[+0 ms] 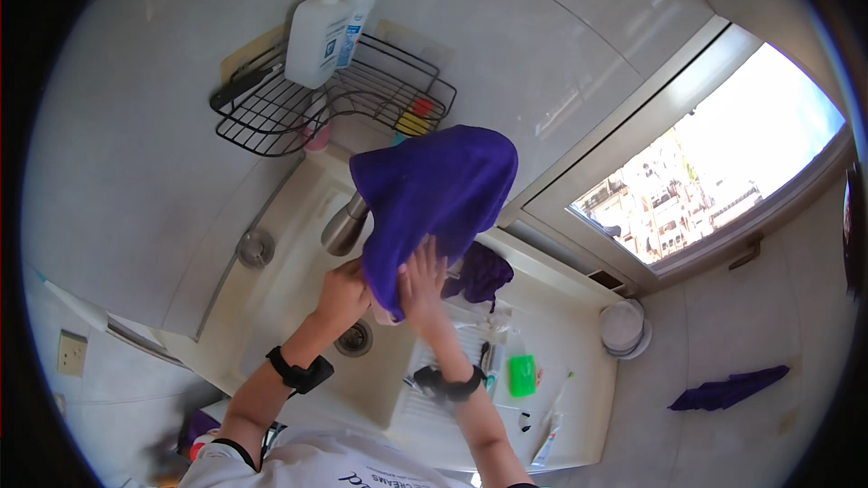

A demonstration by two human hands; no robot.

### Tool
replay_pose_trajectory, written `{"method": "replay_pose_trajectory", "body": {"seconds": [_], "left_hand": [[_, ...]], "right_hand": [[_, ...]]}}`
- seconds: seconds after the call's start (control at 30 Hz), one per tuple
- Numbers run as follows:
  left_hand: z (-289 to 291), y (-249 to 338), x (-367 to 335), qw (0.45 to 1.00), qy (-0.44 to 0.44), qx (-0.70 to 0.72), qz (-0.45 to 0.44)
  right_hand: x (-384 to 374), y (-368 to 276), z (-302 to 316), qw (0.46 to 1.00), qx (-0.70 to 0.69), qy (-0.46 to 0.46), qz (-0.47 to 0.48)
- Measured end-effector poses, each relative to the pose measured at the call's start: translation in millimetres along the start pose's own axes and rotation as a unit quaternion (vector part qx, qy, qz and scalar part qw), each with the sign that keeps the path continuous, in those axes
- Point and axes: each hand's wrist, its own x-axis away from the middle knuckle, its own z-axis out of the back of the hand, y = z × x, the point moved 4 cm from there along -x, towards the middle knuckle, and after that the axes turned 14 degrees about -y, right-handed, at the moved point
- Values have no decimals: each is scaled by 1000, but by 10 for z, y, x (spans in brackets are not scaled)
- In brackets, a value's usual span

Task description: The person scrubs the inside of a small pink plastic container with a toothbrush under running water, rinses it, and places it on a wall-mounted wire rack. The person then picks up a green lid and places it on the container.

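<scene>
A large purple cloth (pixel 443 181) hangs spread out over the sink (pixel 312 303), covering part of the metal faucet (pixel 344 228). Bunched at the cloth's lower left edge is my left hand (pixel 344 291), closed on it, with its fingertips hidden. My right hand (pixel 422 287) lies against the cloth's lower front, fingers stretched out and slightly apart. A small pinkish patch (pixel 384 314) shows under the cloth between my hands; what it is I cannot make out. Below my hands sits the round drain (pixel 353 338).
A black wire rack (pixel 262 117) on the wall carries a white pump bottle (pixel 314 36) and a spray bottle (pixel 359 14). Right of the sink are a dark purple cloth (pixel 485 273), a green box (pixel 522 375) and a tube (pixel 547 445). White bowls (pixel 624 325) stand near the window (pixel 705 163).
</scene>
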Motion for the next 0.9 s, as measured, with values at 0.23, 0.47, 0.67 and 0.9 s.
{"method": "replay_pose_trajectory", "body": {"seconds": [0.23, 0.47, 0.67, 0.9], "left_hand": [[-49, -156, 165, 944, 16, 322, 63], [-224, -201, 286, 491, -28, 852, 178], [163, 654, 262, 885, -153, 438, 25], [-66, 728, 381, 836, -110, 535, 48]], "right_hand": [[-188, 712, 339, 974, -217, 10, -59], [117, 455, 367, 898, -422, 121, 4], [724, 139, 163, 802, -581, 136, 34], [1053, -474, 304, 862, -240, 178, 409]]}}
